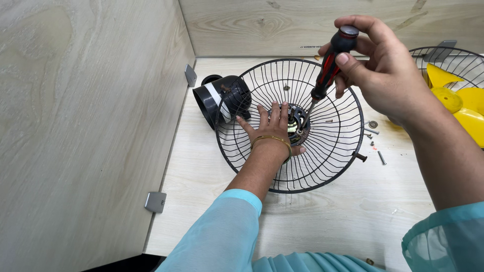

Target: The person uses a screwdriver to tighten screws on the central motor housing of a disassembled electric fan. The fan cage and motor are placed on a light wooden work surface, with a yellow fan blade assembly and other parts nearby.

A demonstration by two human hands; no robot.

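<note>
A black wire fan guard (333,166) lies dish-up on the wooden table, with the fan motor hub (298,124) at its centre. My left hand (267,128) rests flat inside the guard, fingers spread against the hub; a gold bangle circles the wrist. My right hand (380,65) grips a red-and-black screwdriver (328,65) from above, its tip down at the hub. A black motor housing (222,98) sits just behind the guard on the left.
Loose screws and a washer (373,132) lie right of the guard. A yellow fan blade (461,103) rests in a second wire guard (456,58) at far right. Wooden walls close off the left and back, with metal brackets (155,201) at the joints.
</note>
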